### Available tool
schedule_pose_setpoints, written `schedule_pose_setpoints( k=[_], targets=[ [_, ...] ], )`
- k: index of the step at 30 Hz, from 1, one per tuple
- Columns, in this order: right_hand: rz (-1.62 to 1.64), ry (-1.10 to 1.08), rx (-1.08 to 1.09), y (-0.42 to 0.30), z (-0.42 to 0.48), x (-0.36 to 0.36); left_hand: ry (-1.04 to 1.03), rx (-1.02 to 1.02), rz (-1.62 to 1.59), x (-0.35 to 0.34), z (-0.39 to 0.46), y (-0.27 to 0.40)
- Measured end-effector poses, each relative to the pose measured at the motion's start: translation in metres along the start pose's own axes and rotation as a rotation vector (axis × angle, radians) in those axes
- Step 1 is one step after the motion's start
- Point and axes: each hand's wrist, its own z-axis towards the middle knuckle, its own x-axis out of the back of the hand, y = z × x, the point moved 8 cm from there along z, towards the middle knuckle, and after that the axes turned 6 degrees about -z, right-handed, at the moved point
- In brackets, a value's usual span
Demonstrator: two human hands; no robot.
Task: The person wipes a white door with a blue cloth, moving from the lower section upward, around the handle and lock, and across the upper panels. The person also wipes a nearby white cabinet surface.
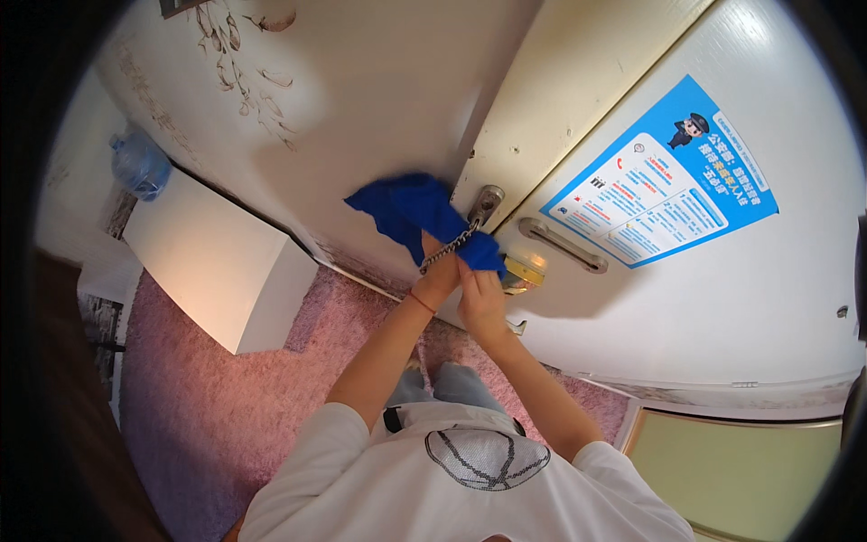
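Observation:
A blue cloth (413, 206) is bunched at the edge of a white door, by a metal door chain (452, 249). My left hand (440, 271) is in the cloth, its fingers mostly hidden by the folds. The chain crosses in front of this hand, hanging from a metal chain mount (489, 203) on the door frame. Close on the right, my right hand (483, 305) grips the cloth's lower end with bent fingers. Just beyond that end sits a gold-coloured lock plate (523, 272), partly covered.
A bar pull handle (563, 245) and a blue printed poster (667, 179) are on the door (765, 298). Below the lock, a lever handle (519, 328) juts out. On the left, a large plastic water bottle (141, 168) stands by a white cabinet (203, 251) over pink carpet (237, 406).

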Motion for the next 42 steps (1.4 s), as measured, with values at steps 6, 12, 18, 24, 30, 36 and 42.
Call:
schedule_pose_setpoints(
  k=[6,12,18,24,30,36,42],
  targets=[
    [0.024,-0.12,-0.013,0.009,-0.034,-0.035,0.006,-0.123,0.324,-0.015,-0.046,-0.016],
    [0.059,0.045,0.021,-0.005,-0.017,0.005,0.089,0.011,-0.084,0.02,-0.02,0.018],
    [0.149,0.113,0.005,-0.018,-0.004,0.041,0.232,-0.262,-0.13,0.045,-0.002,0.052],
    [0.217,-0.026,-0.101,-0.011,-0.003,0.019,0.356,-0.143,0.044,0.076,0.032,0.044],
    [0.252,-0.104,-0.168,-0.003,-0.024,-0.002,0.161,0.045,0.089,0.021,0.001,-0.008],
    [0.168,-0.195,-0.129,0.016,-0.06,-0.031,0.143,0.223,-0.246,0.018,-0.04,-0.006],
    [0.233,-0.047,-0.139,0.011,-0.046,-0.002,0.167,-0.043,0.252,0.027,-0.015,0.025]
  ],
)
